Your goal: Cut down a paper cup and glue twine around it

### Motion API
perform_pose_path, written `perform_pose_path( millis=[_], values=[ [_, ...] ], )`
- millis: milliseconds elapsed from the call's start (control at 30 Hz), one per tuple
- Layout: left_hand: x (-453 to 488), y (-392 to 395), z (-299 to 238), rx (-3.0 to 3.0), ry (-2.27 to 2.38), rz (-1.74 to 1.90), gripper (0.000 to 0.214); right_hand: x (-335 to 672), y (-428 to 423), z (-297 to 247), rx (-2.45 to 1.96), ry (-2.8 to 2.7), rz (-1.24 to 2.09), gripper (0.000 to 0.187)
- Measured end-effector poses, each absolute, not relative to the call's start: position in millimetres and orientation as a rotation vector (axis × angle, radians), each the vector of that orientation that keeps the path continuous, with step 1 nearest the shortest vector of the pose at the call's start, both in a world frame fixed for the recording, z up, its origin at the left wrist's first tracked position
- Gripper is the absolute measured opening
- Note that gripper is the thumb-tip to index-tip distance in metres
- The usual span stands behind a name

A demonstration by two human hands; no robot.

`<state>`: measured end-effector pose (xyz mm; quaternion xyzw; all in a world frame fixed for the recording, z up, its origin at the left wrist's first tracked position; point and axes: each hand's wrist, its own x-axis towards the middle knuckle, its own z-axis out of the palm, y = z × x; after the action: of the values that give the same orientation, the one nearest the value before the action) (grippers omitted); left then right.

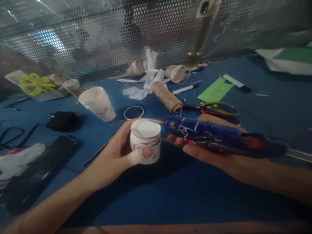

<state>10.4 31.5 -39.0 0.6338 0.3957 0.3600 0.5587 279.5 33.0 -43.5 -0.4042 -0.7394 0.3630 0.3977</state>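
Note:
My left hand [122, 148] is wrapped round a small white paper cup [145, 140] held upside down, with a band of brown twine round its top edge and a plaster on my thumb. My right hand [207, 152] grips a blue hot glue gun [219, 136] lying sideways. Its metal nozzle [156, 121] points left and touches the cup's upper rim at the twine. Both hands hover just above the blue table [170, 195].
A spool of brown twine [167, 96] lies just behind the cup. A stack of white cups [97, 103] stands at left, scissors [214, 109] and green paper [215, 90] at right. Cardboard tubes [176, 73], a marker [185, 88], a ring [134, 112] and a perforated metal wall [109, 32] sit behind.

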Motion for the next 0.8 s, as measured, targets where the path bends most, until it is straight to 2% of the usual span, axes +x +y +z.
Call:
perform_pose_path(
  millis=[233,367,600,800],
  values=[
    [0.2,27.1,-41.7,1.581,0.984,0.946,0.057,282.6,35.3,-42.0,-0.984,-1.942,0.695,0.012],
    [-3.5,26.9,-40.9,1.603,0.978,0.981,0.058,285.2,35.5,-44.0,-0.935,-1.931,0.566,0.018],
    [-4.2,26.6,-40.1,1.631,0.971,1.008,0.053,290.7,34.0,-43.7,-0.877,-1.994,0.538,0.012],
    [-4.9,24.4,-41.1,1.58,0.925,1.022,0.053,290.6,37.4,-43.2,-0.846,-2.019,0.625,0.018]
  ],
)
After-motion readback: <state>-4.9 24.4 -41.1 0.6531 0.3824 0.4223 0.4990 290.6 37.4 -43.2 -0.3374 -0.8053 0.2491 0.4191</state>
